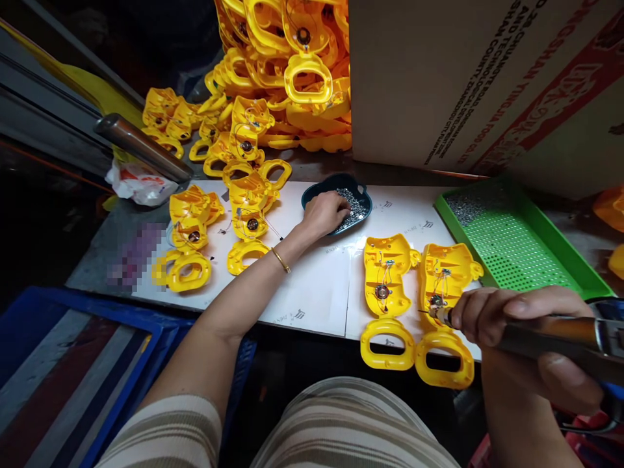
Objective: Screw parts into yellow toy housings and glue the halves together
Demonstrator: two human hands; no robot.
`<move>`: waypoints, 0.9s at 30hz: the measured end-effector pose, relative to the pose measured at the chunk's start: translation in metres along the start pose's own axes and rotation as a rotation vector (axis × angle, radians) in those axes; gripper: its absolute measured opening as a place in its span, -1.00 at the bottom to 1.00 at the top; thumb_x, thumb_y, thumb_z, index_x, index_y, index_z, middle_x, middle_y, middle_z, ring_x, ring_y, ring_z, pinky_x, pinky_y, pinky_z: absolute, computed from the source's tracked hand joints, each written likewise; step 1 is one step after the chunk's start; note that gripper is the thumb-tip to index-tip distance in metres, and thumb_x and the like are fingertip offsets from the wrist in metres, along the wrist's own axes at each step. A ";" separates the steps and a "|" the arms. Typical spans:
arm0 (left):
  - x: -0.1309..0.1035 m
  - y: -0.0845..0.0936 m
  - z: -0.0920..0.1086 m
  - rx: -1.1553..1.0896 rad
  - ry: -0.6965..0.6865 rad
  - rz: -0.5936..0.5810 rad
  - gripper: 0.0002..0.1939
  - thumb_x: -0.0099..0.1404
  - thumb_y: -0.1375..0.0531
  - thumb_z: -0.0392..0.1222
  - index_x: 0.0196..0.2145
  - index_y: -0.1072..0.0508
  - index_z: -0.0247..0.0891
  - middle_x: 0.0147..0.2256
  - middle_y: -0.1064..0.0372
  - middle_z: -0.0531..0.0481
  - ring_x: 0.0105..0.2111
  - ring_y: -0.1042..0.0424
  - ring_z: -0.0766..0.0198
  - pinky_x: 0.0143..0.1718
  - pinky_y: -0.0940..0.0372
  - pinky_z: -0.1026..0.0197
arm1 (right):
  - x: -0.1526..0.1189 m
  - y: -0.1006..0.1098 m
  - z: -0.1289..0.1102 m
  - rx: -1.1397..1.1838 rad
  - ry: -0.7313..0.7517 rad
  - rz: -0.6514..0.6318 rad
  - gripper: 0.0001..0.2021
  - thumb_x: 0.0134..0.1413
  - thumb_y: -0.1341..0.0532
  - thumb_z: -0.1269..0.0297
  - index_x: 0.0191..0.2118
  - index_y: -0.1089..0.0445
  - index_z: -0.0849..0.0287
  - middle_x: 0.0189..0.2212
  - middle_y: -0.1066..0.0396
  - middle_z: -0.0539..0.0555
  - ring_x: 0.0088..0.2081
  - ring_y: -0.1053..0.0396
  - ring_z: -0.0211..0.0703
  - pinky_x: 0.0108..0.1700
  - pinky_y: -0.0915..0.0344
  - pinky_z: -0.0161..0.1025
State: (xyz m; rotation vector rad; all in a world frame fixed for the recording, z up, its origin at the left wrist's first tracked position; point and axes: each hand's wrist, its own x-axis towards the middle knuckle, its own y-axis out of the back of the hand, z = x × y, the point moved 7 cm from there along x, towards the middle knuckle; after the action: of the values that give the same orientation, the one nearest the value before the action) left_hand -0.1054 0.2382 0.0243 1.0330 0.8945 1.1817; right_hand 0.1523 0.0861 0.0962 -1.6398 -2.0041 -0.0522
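Note:
My left hand [325, 213] reaches into a dark teal dish [310, 194] of small metal screws [355, 209]; its fingers are bent down among them, and what they hold is hidden. My right hand [526, 331] is wrapped round a dark electric screwdriver [550, 338], whose tip points left over a yellow plastic shell [446, 276] with wires and a round part inside. Just left of that shell lies a similar yellow shell [387, 270]. Each has a yellow ring-shaped handle at its near end.
More yellow shells [251, 208] lie on the left of the white board [312, 292], with a big yellow pile [312, 78] behind. A green tray [526, 240] holding some screws stands right, before a large carton [468, 84]. A metal cylinder [143, 146] leans at back left.

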 end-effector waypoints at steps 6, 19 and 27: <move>0.003 -0.006 0.008 0.009 -0.110 -0.077 -0.68 0.26 -0.26 -0.09 -0.03 -0.57 -0.09 -0.10 -0.49 -0.12 -0.15 -0.47 0.00 -0.24 -0.30 0.12 | 0.000 0.000 0.001 -0.006 -0.025 0.037 -0.75 -0.02 -0.24 0.16 -0.19 -0.43 0.12 -0.65 -0.29 -0.05 -0.65 -0.25 -0.21 -0.60 -0.24 -0.13; -0.005 0.017 -0.003 -0.270 -0.058 0.202 -0.84 0.27 -0.27 -0.18 -0.25 -0.65 -0.21 -0.25 -0.60 -0.05 -0.24 -0.55 0.15 -0.15 -0.35 0.18 | 0.001 -0.002 -0.001 -0.017 -0.016 0.014 -0.74 -0.01 -0.25 0.13 -0.18 -0.45 0.10 -0.68 -0.27 -0.05 -0.68 -0.23 -0.21 -0.62 -0.24 -0.12; -0.025 0.016 -0.013 -0.339 0.078 0.248 -0.89 0.19 -0.30 -0.28 -0.33 -0.65 -0.21 -0.29 -0.61 -0.01 -0.26 -0.55 0.18 -0.11 -0.37 0.16 | 0.000 -0.002 0.000 0.002 -0.028 0.036 -0.74 -0.04 -0.27 0.16 -0.20 -0.46 0.12 -0.66 -0.30 -0.03 -0.65 -0.27 -0.19 -0.59 -0.27 -0.12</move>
State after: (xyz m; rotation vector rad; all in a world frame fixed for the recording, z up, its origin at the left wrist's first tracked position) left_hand -0.1262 0.2164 0.0360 0.8398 0.6083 1.5308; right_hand 0.1509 0.0859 0.0969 -1.6831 -1.9946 -0.0139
